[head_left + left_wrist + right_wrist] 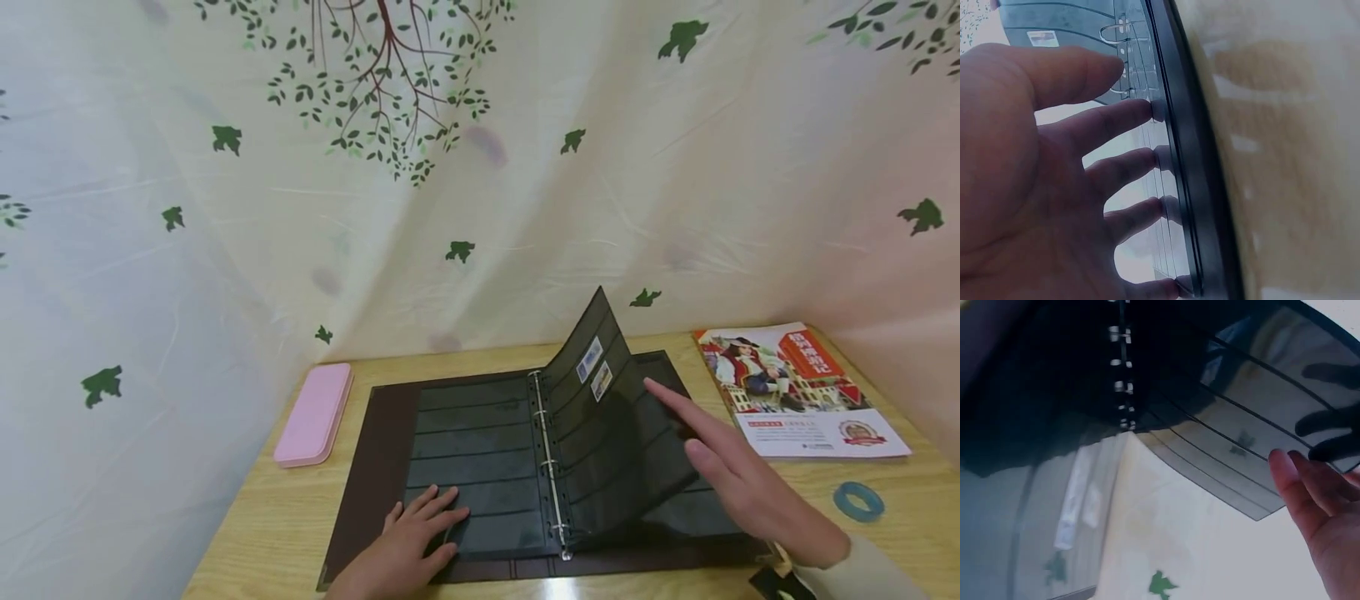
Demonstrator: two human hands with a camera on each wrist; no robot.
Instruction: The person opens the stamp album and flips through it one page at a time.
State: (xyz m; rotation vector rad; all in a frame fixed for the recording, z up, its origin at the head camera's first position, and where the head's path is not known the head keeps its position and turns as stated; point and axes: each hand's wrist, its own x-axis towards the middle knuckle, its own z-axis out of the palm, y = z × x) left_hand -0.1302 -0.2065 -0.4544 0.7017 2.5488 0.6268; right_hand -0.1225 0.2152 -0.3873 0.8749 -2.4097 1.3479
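A stamp album (375, 467) with a dark brown cover lies open on the wooden table. Its black pages are divided into horizontal strips and held by metal rings (550, 464). One page (622, 433) stands raised and bent over the right half, with two stamps (590, 360) in its upper strips. My right hand (738, 475) is at that page's outer edge, fingers extended; the right wrist view shows the fingertips (1282, 465) against its glossy surface. My left hand (408, 533) rests on the lower left page, fingers spread and fingertips (1141, 109) touching it.
A pink case (315, 414) lies left of the album. To the right are a magazine (798, 392) with a colourful cover and a blue ring-shaped roll (858, 502). Behind the table hangs a pale curtain (525, 208) printed with leaves and branches.
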